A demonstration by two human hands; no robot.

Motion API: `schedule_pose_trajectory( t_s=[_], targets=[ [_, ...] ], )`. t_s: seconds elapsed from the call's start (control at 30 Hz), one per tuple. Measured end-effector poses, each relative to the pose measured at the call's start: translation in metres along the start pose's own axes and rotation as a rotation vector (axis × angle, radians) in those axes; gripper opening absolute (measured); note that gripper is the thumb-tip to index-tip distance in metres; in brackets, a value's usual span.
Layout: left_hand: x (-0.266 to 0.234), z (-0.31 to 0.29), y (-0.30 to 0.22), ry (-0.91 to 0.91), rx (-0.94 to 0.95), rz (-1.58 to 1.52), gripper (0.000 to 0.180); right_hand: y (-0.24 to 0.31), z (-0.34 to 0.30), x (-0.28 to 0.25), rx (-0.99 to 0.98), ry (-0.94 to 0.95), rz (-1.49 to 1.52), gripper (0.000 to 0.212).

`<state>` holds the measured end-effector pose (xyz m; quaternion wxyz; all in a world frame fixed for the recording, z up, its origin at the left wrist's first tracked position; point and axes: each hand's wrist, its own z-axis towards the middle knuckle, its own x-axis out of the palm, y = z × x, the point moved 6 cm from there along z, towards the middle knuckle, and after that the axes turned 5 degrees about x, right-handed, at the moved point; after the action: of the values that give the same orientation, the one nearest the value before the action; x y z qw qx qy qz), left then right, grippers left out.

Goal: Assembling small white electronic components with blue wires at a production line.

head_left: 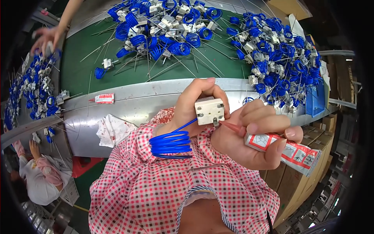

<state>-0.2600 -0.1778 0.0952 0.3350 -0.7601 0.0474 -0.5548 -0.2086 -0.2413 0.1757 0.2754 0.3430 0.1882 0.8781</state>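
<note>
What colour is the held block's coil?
The coil is bright blue, clearest in the head view.

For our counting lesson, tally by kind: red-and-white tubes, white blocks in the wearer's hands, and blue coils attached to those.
Red-and-white tubes: 2 (one held, one lying)
White blocks, left hand: 1
Attached blue coils: 1
Total: 4

A white block (207, 112), face up, trails a blue coil (171, 144) at lower left; a red-and-white tube (302, 156) slants, red nozzle (235, 128) at the block's corner.
</note>
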Motion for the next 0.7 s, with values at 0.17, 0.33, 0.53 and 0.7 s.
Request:
schedule_pose_trajectory(
  t_s=[0.17,0.33,0.53,0.7],
  targets=[
    [-0.0030,0.0008,0.0059,0.154,0.008,-0.151,0.031,-0.0012,0.0025,0.0015,0.007,0.053,0.025,0.025],
    [-0.0051,0.0017,0.0060,0.148,0.001,-0.164,0.032,-0.0022,0.0015,0.0021,0.001,0.100,-0.003,0.024],
    [-0.0038,0.0035,0.0051,0.143,0.000,-0.171,0.033,-0.0018,0.0028,0.0068,0.013,0.178,-0.044,0.023],
    [-0.0026,0.0033,0.0066,0.148,-0.007,-0.178,0.035,0.0002,0.0027,0.0049,-0.039,0.173,-0.134,0.023]
  ],
)
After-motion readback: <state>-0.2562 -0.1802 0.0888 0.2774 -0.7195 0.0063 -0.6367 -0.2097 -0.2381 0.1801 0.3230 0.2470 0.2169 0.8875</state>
